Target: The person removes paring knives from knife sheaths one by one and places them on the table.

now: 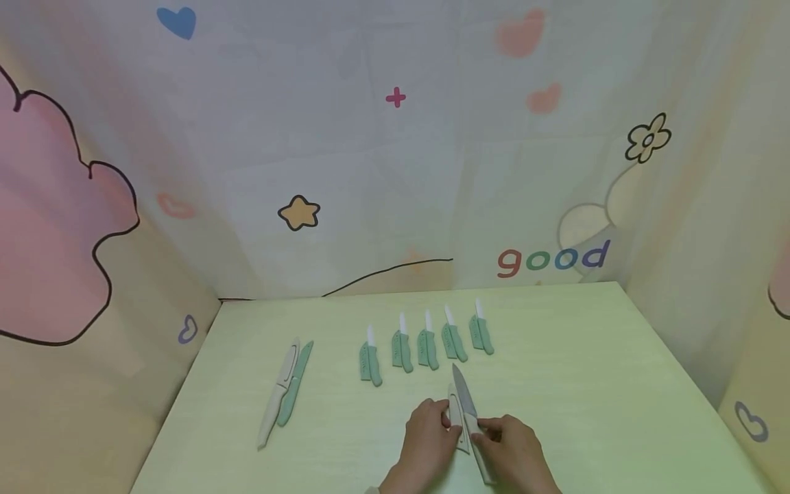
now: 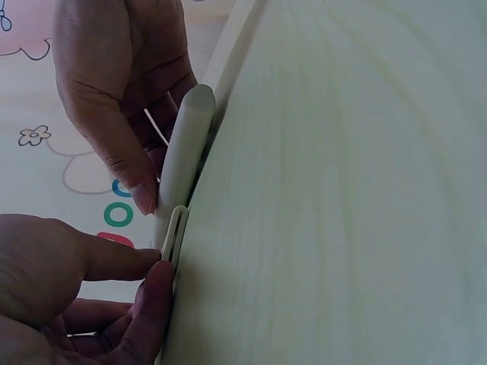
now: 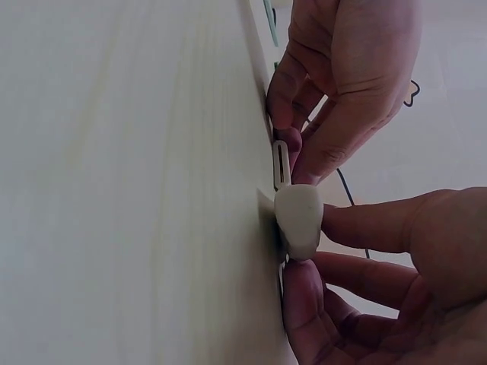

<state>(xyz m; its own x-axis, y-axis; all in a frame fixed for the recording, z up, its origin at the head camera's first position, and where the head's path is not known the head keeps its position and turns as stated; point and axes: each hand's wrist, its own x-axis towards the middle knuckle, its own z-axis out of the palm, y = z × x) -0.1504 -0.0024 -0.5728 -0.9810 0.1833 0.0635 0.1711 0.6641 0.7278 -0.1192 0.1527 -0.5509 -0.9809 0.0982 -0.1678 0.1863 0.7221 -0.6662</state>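
Near the front of the table, my left hand (image 1: 428, 433) pinches a cream knife sheath (image 1: 455, 408) between thumb and fingers. Close beside it on the right, my right hand (image 1: 513, 449) grips the cream handle of a kitchen knife (image 1: 466, 394), whose bare grey blade points to the far side. Sheath and knife lie side by side, nearly parallel. In the left wrist view the slotted open end of the sheath (image 2: 176, 236) shows at the left fingertips, beside the knife handle (image 2: 190, 125). The right wrist view shows the handle's butt end (image 3: 299, 217) between right thumb and fingers.
Several small green peelers or knives with white tips, the leftmost one (image 1: 370, 360) slightly apart, stand in a row beyond my hands. At left lie a sheathed cream knife (image 1: 279, 394) and a green knife (image 1: 296, 384) side by side. A printed curtain (image 1: 395, 158) surrounds the table (image 1: 586, 384).
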